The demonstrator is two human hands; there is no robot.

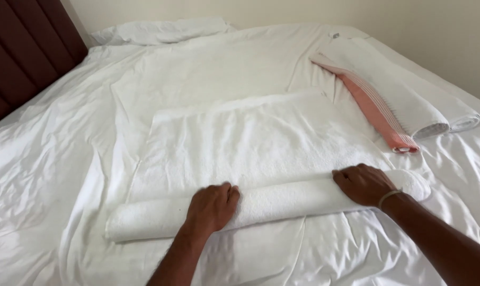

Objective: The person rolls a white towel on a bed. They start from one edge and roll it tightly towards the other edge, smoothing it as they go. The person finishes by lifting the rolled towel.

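one white towel (261,143) lies spread flat on the bed (49,159), its near edge wound into a thick roll (282,198) that runs left to right just in front of the person. both hands sit on that roll, palms down. left hand (212,207) rests on the left-middle part, fingers curled over the top, pressing rather than pinching. right hand (363,184) rests near the right end, fingers spread over the top; a thin pale band (388,197) circles its wrist. neither hand closes around the roll; both lie open on it. the unrolled part of the towel stretches away from the hands toward the far side of the bed. no containers in view, nothing holding anything else. count: two hands, one towel in work. to the right, well apart from the hands, lie rolled linens side by side: two white rolls (409,106) and one pink striped roll (380,114), touching each other. one white pillow (166,30) sits at the head of the bed. one dark padded headboard (23,53) stands at the left. the sheet is white and creased throughout.
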